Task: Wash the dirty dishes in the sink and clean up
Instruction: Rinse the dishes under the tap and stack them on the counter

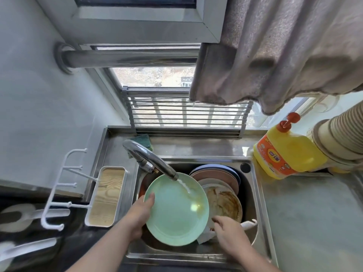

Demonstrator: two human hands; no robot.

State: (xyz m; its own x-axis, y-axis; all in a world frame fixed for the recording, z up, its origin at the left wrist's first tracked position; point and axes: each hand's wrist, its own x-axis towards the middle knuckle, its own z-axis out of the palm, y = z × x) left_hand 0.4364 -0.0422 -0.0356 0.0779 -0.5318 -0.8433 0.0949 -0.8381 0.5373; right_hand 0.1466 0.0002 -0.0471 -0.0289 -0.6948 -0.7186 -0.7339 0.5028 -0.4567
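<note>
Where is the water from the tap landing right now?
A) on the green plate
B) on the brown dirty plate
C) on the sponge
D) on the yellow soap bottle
A: the stream from the tap hits the green plate, which the left hand holds at its rim.

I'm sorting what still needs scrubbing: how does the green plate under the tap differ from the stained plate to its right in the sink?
The green plate is held tilted at its rim by the left hand, under the running water; the stained plate lies in the sink among other dishes. The green plate looks nearly clean, with a faint brownish trace; the stained plate is pale and smeared brown. Both are round.
</note>
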